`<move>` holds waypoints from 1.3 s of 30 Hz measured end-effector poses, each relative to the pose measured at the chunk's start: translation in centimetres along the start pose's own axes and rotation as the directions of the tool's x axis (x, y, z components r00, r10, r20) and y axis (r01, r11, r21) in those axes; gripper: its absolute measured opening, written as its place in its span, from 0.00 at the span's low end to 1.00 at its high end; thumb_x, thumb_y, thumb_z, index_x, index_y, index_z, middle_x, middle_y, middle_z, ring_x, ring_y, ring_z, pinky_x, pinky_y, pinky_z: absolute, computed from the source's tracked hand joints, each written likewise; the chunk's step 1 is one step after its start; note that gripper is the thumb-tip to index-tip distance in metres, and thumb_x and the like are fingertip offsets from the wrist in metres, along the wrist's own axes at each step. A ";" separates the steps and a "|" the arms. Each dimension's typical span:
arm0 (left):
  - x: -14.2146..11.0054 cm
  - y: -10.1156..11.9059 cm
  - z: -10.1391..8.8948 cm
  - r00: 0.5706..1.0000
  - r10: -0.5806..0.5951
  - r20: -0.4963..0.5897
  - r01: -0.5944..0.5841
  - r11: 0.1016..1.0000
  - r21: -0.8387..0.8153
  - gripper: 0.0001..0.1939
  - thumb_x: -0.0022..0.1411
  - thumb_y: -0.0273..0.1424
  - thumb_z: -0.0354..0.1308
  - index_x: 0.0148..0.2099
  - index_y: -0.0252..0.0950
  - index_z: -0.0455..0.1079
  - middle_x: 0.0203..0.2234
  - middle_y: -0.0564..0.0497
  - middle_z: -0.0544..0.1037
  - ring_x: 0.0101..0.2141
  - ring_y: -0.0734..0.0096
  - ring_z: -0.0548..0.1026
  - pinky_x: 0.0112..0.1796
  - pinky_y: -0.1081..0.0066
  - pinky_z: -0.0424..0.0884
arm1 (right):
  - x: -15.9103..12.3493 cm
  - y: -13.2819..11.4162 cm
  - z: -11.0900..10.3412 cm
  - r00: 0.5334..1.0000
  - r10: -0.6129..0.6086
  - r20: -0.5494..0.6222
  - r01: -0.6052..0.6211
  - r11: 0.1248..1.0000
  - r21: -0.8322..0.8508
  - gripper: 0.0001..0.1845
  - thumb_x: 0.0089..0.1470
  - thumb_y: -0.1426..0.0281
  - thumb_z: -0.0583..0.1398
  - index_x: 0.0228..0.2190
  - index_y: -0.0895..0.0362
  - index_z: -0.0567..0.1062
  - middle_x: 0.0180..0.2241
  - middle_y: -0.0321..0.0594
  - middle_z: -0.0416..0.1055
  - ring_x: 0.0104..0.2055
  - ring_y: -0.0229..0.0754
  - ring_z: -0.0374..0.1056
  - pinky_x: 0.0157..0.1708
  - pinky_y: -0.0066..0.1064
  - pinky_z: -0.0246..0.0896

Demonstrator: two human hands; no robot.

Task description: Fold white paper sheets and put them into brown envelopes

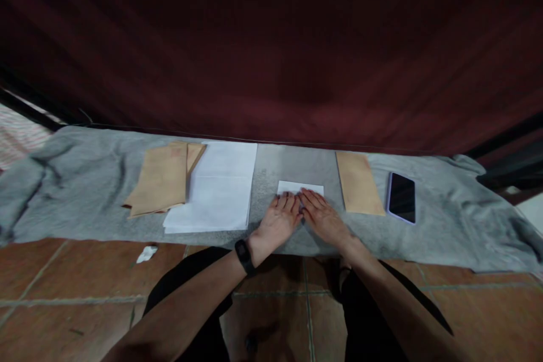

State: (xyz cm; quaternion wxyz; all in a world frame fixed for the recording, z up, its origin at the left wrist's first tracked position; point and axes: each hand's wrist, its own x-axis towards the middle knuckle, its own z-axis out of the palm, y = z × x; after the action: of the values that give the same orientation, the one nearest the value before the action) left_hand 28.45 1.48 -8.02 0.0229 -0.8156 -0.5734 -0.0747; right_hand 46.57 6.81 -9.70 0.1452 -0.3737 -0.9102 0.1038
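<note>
A small folded white paper (300,187) lies on the grey cloth (85,192) in front of me. My left hand (280,216) and my right hand (321,215) both rest flat on its near part, fingers stretched out and side by side, fingertips almost touching. A black band sits on my left wrist. Most of the folded paper is hidden under my fingers; only its far edge shows.
A stack of white sheets (220,189) lies to the left, with brown envelopes (163,178) beside it. One brown envelope (358,182) and a dark phone (401,197) lie to the right. A dark red curtain hangs behind. A white scrap (146,253) lies on the tiled floor.
</note>
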 end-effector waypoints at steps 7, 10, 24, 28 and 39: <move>0.0 0.1 1.5 0.999 -0.040 0.003 0.040 0.997 -0.069 0.30 0.72 0.36 0.44 0.71 0.27 0.52 0.70 0.35 0.55 0.70 0.55 0.50 0.68 0.53 0.48 | -0.1 0.0 1.7 0.998 0.040 -0.040 -0.042 0.996 -0.075 0.30 0.68 0.68 0.46 0.67 0.64 0.58 0.70 0.50 0.51 0.72 0.50 0.48 0.69 0.48 0.47; -0.1 -0.1 1.7 0.997 -0.072 0.003 0.072 0.995 -0.074 0.31 0.72 0.37 0.46 0.71 0.29 0.52 0.71 0.35 0.52 0.71 0.53 0.48 0.67 0.52 0.50 | -0.1 0.0 2.0 0.996 0.058 -0.073 -0.064 0.994 -0.091 0.29 0.69 0.66 0.46 0.67 0.65 0.59 0.70 0.52 0.52 0.72 0.50 0.48 0.69 0.48 0.46; -0.5 -1.0 1.9 0.966 -0.253 -0.045 0.253 0.967 0.004 0.29 0.73 0.33 0.39 0.70 0.21 0.54 0.68 0.34 0.58 0.69 0.56 0.53 0.67 0.55 0.51 | -1.5 1.1 2.4 0.956 0.204 -0.212 -0.231 0.967 -0.111 0.33 0.69 0.61 0.48 0.68 0.66 0.56 0.68 0.56 0.56 0.70 0.54 0.52 0.68 0.51 0.48; -0.4 -0.8 1.3 0.959 -0.275 -0.075 0.276 0.961 0.003 0.29 0.73 0.34 0.41 0.68 0.22 0.56 0.66 0.32 0.62 0.67 0.53 0.59 0.65 0.52 0.56 | -1.6 1.3 2.1 0.938 0.249 -0.239 -0.281 0.954 -0.108 0.31 0.69 0.63 0.49 0.66 0.67 0.59 0.66 0.58 0.59 0.69 0.55 0.54 0.67 0.51 0.50; 2.2 -0.5 2.0 0.991 -0.112 -0.070 0.108 0.993 -0.049 0.29 0.71 0.29 0.39 0.72 0.28 0.49 0.69 0.37 0.57 0.70 0.57 0.50 0.67 0.50 0.52 | 0.9 -1.6 2.4 0.967 0.211 -0.145 -0.217 0.976 -0.027 0.28 0.69 0.67 0.45 0.66 0.62 0.61 0.68 0.47 0.57 0.70 0.48 0.52 0.69 0.46 0.49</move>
State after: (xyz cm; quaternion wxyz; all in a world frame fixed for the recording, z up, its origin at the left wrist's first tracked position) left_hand 28.92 3.96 -9.73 0.0213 -0.7798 -0.6144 -0.1183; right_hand 44.10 6.20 -11.28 0.1891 -0.4789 -0.8541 0.0727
